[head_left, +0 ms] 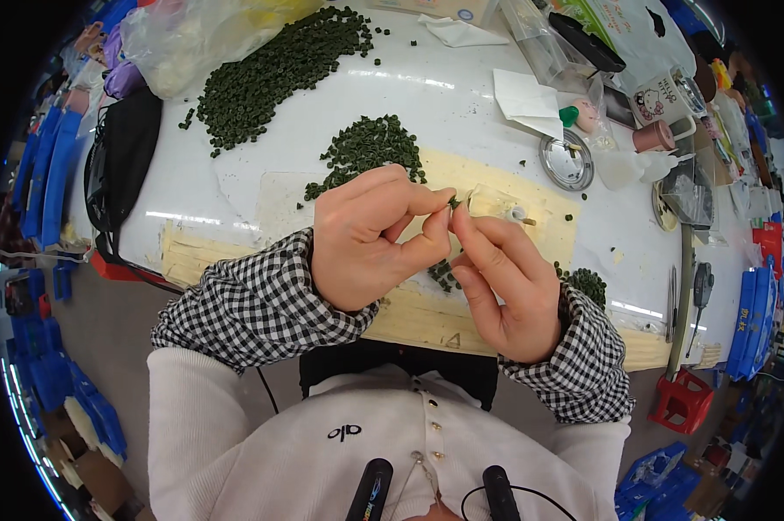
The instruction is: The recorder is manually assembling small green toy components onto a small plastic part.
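Note:
My left hand [361, 239] pinches a small dark green piece [453, 202] between thumb and forefinger. The fingertips of my right hand [509, 282] meet it there, closed around something thin that I cannot make out. Beyond my left hand lies a pile of small dark green pieces [374, 148], and a few more green pieces [444, 276] show below and between my hands. Another small heap of green pieces [588, 285] is just right of my right wrist. Behind my right fingers, a small clear bottle with a white tip [518, 213] rests on the board, partly hidden.
A large heap of green pieces [279, 78] spreads at the far left, beside a plastic bag [179, 52]. A round metal lid [566, 161], white tissue [525, 100] and a white squeeze bottle [622, 171] lie at right. Tweezers [671, 304] lie near the right edge.

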A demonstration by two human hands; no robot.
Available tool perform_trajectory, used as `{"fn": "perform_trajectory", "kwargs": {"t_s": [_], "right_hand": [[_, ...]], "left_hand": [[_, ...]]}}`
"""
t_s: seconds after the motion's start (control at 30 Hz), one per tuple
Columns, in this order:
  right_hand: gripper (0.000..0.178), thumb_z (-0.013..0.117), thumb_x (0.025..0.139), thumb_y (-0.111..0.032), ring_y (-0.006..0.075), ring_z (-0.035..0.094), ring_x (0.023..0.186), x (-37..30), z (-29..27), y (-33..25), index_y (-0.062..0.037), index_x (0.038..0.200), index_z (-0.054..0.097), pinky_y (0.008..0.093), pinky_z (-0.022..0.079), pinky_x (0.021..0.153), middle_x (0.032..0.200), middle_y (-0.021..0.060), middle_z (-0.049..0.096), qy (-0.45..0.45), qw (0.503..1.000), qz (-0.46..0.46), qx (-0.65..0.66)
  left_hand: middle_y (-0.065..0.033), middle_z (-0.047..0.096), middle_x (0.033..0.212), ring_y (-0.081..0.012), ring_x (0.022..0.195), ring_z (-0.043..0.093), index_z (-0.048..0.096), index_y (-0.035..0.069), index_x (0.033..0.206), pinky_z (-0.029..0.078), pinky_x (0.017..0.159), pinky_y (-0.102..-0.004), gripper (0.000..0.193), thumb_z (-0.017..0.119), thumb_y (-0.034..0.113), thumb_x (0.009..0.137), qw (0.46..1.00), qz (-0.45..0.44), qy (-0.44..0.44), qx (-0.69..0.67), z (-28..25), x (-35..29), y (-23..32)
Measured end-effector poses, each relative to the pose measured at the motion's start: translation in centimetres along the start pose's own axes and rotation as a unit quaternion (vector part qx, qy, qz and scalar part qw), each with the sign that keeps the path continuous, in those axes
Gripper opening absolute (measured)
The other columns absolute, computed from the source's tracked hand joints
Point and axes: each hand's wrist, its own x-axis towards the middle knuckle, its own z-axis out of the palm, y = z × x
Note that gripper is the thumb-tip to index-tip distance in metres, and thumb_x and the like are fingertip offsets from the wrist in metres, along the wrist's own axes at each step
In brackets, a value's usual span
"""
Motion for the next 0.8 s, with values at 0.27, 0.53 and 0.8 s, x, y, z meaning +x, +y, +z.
{"fn": "perform_trajectory", "kwargs": {"t_s": [0.27,0.53,0.8], "right_hand": [[0.05,0.062,0.08,0.006,0.0267,0.061,0.08,0.0,0.2,0.0,0.0069,0.128,0.05,0.0283,0.051,0.071,0.105,0.0176,0.056,-0.007,1.0,-0.01,-0.004],[0.047,0.065,0.08,0.004,0.0244,0.061,0.074,0.2,-0.1,0.0,0.0042,0.126,0.054,0.0273,0.051,0.066,0.103,0.0164,0.057,0.013,1.0,-0.003,-0.017],[0.011,0.066,0.082,0.001,0.017,0.06,0.065,-1.3,-6.1,-0.9,0.0029,0.093,0.066,0.0251,0.048,0.06,0.078,0.0105,0.064,0.092,0.973,0.154,-0.145]], "left_hand": [[-0.0016,0.046,0.058,-0.0075,0.046,0.04,0.065,0.001,0.08,0.031,0.042,-0.0232,0.011,0.069,-0.001,0.07,1.0,-0.004,-0.001,0.005,-0.1,-0.1,0.2],[0.0005,0.042,0.056,-0.0073,0.048,0.037,0.067,0.001,0.083,0.03,0.044,-0.0239,0.012,0.071,0.001,0.071,0.999,-0.033,-0.03,-0.022,0.1,0.2,-0.3],[0.0023,0.039,0.055,-0.0068,0.051,0.034,0.07,0.0,0.084,0.029,0.048,-0.0242,0.01,0.071,0.005,0.075,0.933,-0.181,-0.303,-0.069,-0.7,0.9,-1.9]]}}
